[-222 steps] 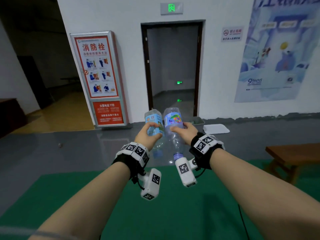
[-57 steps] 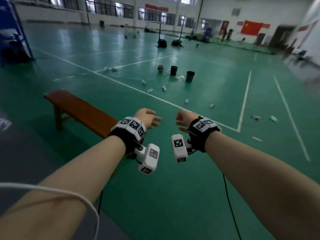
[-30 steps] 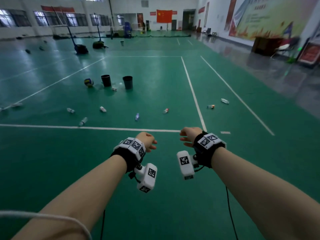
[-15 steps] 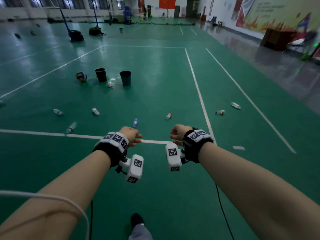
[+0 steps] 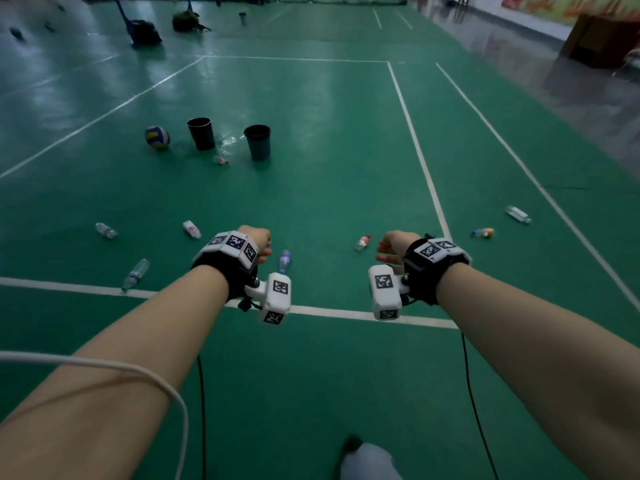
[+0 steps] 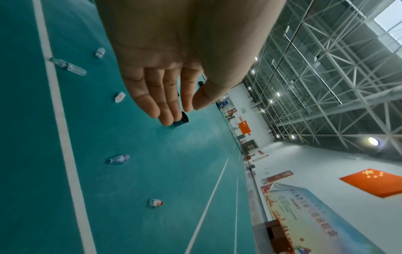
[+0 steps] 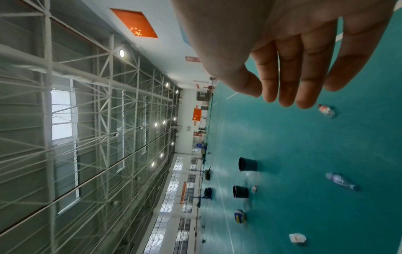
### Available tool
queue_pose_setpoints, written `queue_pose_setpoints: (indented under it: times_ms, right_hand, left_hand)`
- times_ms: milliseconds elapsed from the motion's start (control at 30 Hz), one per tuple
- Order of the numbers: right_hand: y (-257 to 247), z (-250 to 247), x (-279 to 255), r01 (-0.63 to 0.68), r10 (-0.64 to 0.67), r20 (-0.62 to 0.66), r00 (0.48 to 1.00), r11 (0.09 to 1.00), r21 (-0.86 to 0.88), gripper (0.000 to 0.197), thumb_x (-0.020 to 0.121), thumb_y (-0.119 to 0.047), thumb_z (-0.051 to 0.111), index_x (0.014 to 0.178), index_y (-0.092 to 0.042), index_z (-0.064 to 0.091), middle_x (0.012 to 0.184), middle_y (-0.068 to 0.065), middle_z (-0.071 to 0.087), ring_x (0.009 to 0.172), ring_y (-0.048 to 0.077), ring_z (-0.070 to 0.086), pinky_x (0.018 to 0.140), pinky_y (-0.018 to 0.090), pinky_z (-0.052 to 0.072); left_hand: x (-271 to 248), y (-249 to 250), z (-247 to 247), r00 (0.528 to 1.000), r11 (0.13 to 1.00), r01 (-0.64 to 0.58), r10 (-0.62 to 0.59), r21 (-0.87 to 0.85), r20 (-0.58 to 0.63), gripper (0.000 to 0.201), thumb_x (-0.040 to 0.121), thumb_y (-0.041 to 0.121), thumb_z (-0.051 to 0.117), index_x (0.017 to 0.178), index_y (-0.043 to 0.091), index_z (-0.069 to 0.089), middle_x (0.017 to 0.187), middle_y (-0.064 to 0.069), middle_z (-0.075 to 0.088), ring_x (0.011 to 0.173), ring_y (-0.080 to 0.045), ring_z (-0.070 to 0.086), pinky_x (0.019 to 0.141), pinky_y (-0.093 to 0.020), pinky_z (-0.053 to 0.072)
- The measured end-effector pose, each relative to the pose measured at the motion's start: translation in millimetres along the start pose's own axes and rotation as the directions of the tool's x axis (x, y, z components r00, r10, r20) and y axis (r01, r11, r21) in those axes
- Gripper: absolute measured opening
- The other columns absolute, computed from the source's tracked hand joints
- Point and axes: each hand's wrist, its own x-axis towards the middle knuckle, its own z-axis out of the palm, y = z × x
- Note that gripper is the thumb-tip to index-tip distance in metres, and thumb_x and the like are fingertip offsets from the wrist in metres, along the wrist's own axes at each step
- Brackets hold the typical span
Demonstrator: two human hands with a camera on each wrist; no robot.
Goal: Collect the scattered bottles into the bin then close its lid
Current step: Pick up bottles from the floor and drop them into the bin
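While both hands (image 5: 256, 242) (image 5: 394, 245) hang loose and empty, bottles (image 5: 284, 260) beyond the white line (image 5: 332, 311) could probably roll underfoot.

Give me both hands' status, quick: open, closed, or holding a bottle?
Left hand: open, fingers relaxed, holding nothing.
Right hand: open, fingers loosely extended, holding nothing.

An indoor sports hall: green court floor (image 5: 329, 140) with white boundary lines (image 5: 420, 161), a volleyball (image 5: 157, 137), and steel roof trusses (image 6: 326, 72).
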Motion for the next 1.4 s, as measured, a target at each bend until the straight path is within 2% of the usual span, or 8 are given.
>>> queue_pose_setpoints:
  times_ms: [233, 400, 533, 867, 1033, 1133, 1300, 1400]
  right_hand:
    - [-68.2, 71.1, 212.0, -0.064, 0.064, 0.008, 0.998, 0.998, 0.020, 0.020, 0.094, -0.012, 0.040, 0.080, -0.009, 0.054, 0.059, 0.002, 0.061, 0.027, 0.006, 0.053, 0.034, 0.017, 0.044]
    - [-110.6, 140.7, 351.6, -0.171, 0.170, 0.044, 0.984, 0.985, 0.012, 0.027, 0.097, -0.013, 0.038, 0.072, -0.012, 0.046, 0.051, 0.002, 0.057, 0.040, 0.014, 0.058, 0.036, 0.020, 0.048]
    - [-133.9, 196.4, 431.4, -0.245, 0.249, 0.055, 0.967, 0.967, -0.070, 0.026, 0.097, -0.016, 0.039, 0.072, -0.014, 0.047, 0.069, -0.001, 0.055, 0.059, 0.013, 0.055, 0.056, 0.027, 0.045]
    - [-131.1, 304.3, 616.6, -0.441, 0.441, 0.048, 0.896, 0.898, -0.009, 0.026, 0.097, -0.010, 0.039, 0.072, -0.008, 0.048, 0.073, 0.005, 0.054, 0.063, 0.017, 0.056, 0.060, 0.030, 0.043]
    - [-100.8, 345.0, 725.4, -0.565, 0.567, 0.008, 0.824, 0.820, 0.088, 0.027, 0.097, -0.009, 0.038, 0.072, -0.006, 0.048, 0.076, 0.007, 0.055, 0.066, 0.019, 0.055, 0.061, 0.032, 0.040]
    - [-78.0, 366.4, 792.5, -0.589, 0.599, -0.024, 0.800, 0.793, 0.157, 0.028, 0.098, -0.010, 0.036, 0.073, -0.006, 0.048, 0.077, 0.008, 0.056, 0.067, 0.019, 0.055, 0.075, 0.035, 0.042]
    - [-24.2, 396.6, 881.0, -0.647, 0.662, 0.020, 0.749, 0.724, 0.241, 0.030, 0.099, -0.008, 0.036, 0.072, -0.002, 0.047, 0.077, 0.013, 0.053, 0.068, 0.023, 0.054, 0.067, 0.031, 0.046]
    - [31.8, 397.6, 931.3, -0.702, 0.712, 0.036, 0.702, 0.682, 0.206, 0.031, 0.099, -0.009, 0.037, 0.071, -0.003, 0.047, 0.077, 0.013, 0.053, 0.068, 0.024, 0.053, 0.063, 0.031, 0.044]
  left_hand:
    - [232.0, 29.6, 14.4, 0.991, 0.982, 0.125, -0.117, 0.140, -0.066, 0.013, 0.090, 0.014, 0.047, 0.079, 0.007, 0.050, 0.069, -0.006, 0.053, 0.061, -0.020, 0.052, 0.069, -0.029, 0.042]
    - [356.8, 58.4, 36.9, 0.971, 0.965, 0.238, -0.239, 0.108, 0.005, 0.023, 0.094, 0.011, 0.043, 0.072, 0.011, 0.045, 0.076, -0.005, 0.052, 0.060, -0.014, 0.051, 0.056, -0.026, 0.040]
    - [439.5, 65.6, 44.8, 0.947, 0.947, 0.318, -0.320, 0.043, 0.042, 0.028, 0.098, 0.014, 0.041, 0.070, 0.017, 0.042, 0.073, 0.001, 0.048, 0.061, -0.012, 0.048, 0.060, -0.025, 0.042]
    - [651.8, 41.6, 80.7, 0.844, 0.828, 0.532, -0.535, -0.177, 0.034, 0.023, 0.094, 0.008, 0.043, 0.072, 0.007, 0.049, 0.072, -0.004, 0.055, 0.062, -0.014, 0.055, 0.064, -0.027, 0.048]
    - [761.8, 5.0, 106.9, 0.738, 0.635, 0.662, -0.646, -0.397, 0.197, 0.029, 0.098, 0.011, 0.039, 0.124, 0.000, 0.047, 0.111, -0.012, 0.061, 0.098, -0.024, 0.062, 0.092, -0.037, 0.049]
    - [823.9, -21.5, 125.2, 0.694, 0.538, 0.696, -0.675, -0.476, 0.252, 0.031, 0.100, 0.013, 0.035, 0.127, 0.000, 0.043, 0.126, -0.013, 0.057, 0.104, -0.024, 0.057, 0.104, -0.043, 0.042]
    - [912.1, -93.4, 164.4, 0.598, 0.371, 0.752, -0.731, -0.544, 0.329, 0.031, 0.097, 0.029, 0.041, 0.097, 0.003, 0.057, 0.085, -0.010, 0.063, 0.067, -0.020, 0.057, 0.066, -0.034, 0.049]
    - [952.0, -148.0, 198.8, 0.537, 0.272, 0.759, -0.776, -0.591, 0.331, 0.041, 0.097, 0.038, 0.038, 0.115, 0.004, 0.052, 0.084, -0.011, 0.063, 0.066, -0.022, 0.057, 0.047, -0.030, 0.052]
